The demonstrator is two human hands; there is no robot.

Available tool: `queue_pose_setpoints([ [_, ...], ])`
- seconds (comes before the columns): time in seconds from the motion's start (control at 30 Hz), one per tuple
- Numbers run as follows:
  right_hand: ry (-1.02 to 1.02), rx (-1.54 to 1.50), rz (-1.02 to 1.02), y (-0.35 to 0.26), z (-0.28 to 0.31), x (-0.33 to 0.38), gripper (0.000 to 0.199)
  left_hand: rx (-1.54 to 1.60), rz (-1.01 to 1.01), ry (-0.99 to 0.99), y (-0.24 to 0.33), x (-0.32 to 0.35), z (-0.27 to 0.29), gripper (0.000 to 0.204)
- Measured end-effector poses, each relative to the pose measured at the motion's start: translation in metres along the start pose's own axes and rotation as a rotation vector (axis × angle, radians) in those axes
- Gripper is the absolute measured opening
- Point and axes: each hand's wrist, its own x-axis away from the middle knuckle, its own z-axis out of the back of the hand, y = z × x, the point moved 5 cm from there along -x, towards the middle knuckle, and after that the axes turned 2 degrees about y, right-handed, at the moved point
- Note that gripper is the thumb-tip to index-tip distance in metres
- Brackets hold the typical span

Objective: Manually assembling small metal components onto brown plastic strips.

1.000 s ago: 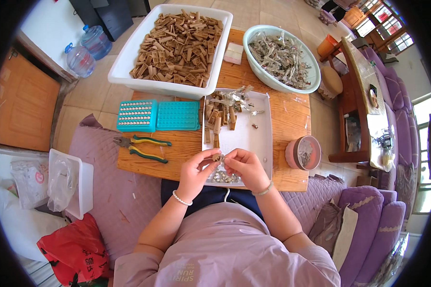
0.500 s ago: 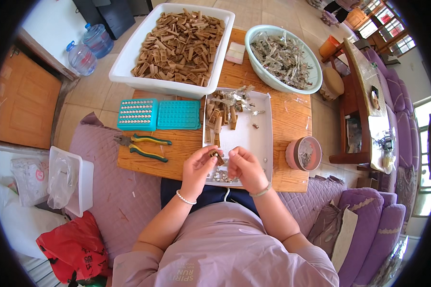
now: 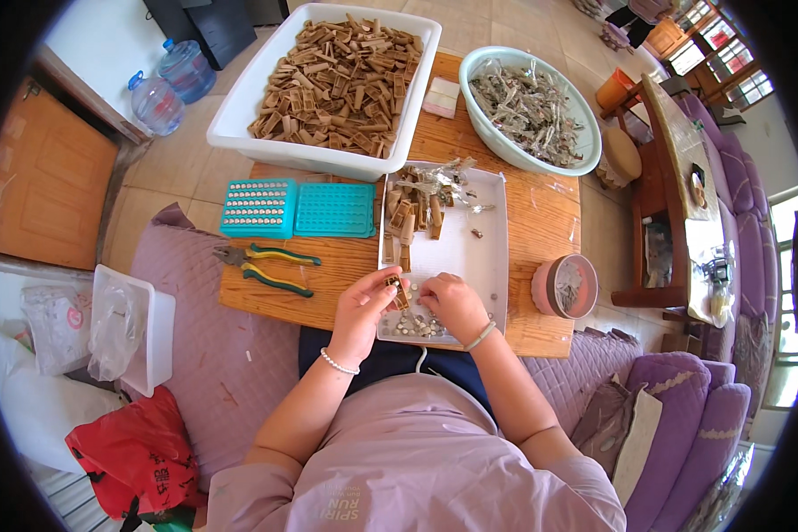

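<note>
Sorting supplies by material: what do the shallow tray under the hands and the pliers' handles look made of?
The shallow white tray looks like plastic: smooth, slightly glossy, with a moulded rim. The pliers have dull grey metal jaws, and their green-and-yellow handles look like rubber or plastic grips; which one is unclear.

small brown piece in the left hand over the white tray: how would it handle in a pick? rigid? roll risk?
The brown piece, pinched in the left hand, looks blocky and flat-sided, so probably rigid and unlikely to roll. Being so small, it is likely light and easy to flick aside on the smooth white tray. The right hand steadies it.
</note>
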Motion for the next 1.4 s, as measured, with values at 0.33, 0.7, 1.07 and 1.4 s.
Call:
queue_pose_setpoints([
  [0.33,-0.006,0.106,-0.062,0.005,0.002,0.011,0.011,-0.054,0.035,0.002,-0.002,0.001,-0.001,0.031],
  [0.7,0.368,-0.308,0.196,-0.060,0.047,0.007,0.014,-0.108,0.067,-0.035,-0.004,0.004,-0.010,0.030],
  [1.07,0.432,-0.363,0.059,-0.053,0.041,0.012,0.015,-0.171,0.010,-0.076,0.003,0.002,-0.012,0.031],
  [1.4,0.405,-0.115,0.337,-0.067,0.045,0.007,0.016,-0.007,0.119,-0.004,-0.003,0.008,-0.011,0.032],
])
